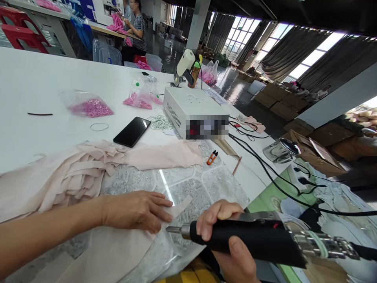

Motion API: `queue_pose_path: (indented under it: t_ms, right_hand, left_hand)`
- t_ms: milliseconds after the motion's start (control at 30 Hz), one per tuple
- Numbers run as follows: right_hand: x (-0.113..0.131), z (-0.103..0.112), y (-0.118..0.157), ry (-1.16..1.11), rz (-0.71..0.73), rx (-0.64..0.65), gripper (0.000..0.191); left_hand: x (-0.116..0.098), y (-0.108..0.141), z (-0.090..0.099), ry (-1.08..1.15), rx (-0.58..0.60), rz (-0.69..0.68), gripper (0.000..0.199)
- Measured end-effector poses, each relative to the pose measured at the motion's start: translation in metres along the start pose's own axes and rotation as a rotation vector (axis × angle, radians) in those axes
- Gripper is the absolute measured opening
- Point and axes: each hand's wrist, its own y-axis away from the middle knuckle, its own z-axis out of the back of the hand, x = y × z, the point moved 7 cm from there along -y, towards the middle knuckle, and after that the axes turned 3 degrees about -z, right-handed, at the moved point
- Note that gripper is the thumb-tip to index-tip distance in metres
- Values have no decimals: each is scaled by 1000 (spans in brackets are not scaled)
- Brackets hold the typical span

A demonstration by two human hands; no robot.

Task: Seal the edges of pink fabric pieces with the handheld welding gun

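Observation:
My left hand lies palm down, fingers stretched out, pressing a pale pink fabric piece onto the clear, patterned sheet. A narrow fabric end sticks out past its fingertips. My right hand is wrapped round a black hand-held ultrasonic cutter. The cutter's metal tip points left, close to the fabric edge by my left fingers; whether it touches, I cannot tell. Beyond my left hand a heap of pale pink strips lies beside a flat fabric strip. Orange thread snips rest on the sheet.
A white control box stands behind the sheet, black cables trailing right. A phone, bags of pink pieces and elastic loops lie on the white table. A glass jar stands right. Another person sits behind.

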Motion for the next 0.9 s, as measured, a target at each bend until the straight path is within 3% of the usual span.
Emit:
queue_pose_path:
  t_ms: [267, 600, 900]
  right_hand:
    - [-20, -8, 11, -19, -7, 87, 21]
    - [-12, -15, 8, 72, 30, 106, 16]
    - [-14, -16, 13, -4, -40, 115, 20]
  left_hand:
    - [1, 0, 0, 27, -32, -13, 15]
    - [3, 2, -1, 34, -39, -8, 15]
    - [3, 3, -4, 13, 6, 1, 16]
